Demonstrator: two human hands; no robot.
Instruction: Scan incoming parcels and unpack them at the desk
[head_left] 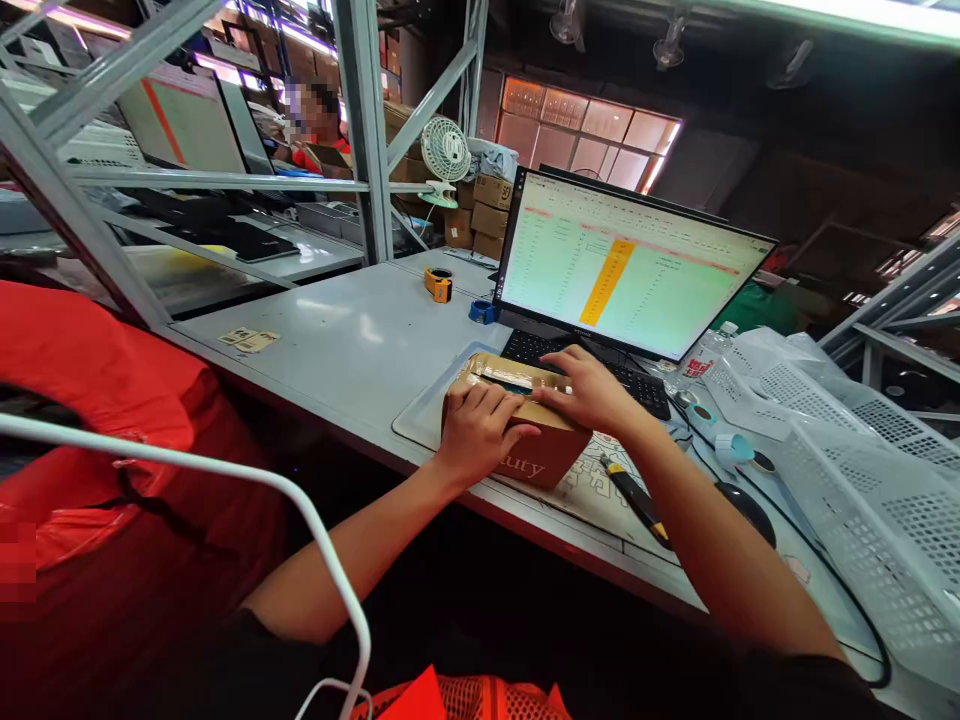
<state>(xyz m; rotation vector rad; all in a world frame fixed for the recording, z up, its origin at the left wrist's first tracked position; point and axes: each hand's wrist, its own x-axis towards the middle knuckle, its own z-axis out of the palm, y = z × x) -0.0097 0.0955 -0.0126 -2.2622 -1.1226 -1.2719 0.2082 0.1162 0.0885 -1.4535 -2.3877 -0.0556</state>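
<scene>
A brown cardboard box (553,448) with light lettering on its front rests on the desk mat, and shiny tape runs along its top. A dark gap shows between the top flaps. My left hand (478,430) is closed on the front top edge, fingers bent over the flap. Across the right end of the top, my right hand (586,388) grips the box with its fingers toward the gap. Part of the top is hidden under my hands. A yellow and black utility knife (636,500) lies on the mat, right of the box and beside my right forearm.
Behind the box stand a keyboard (637,388) and a monitor (630,260). An orange tape roll (439,284) and a blue one (483,312) sit farther back. White baskets (862,520) and a black mouse (746,510) are at right. Red bags (135,400) stand left.
</scene>
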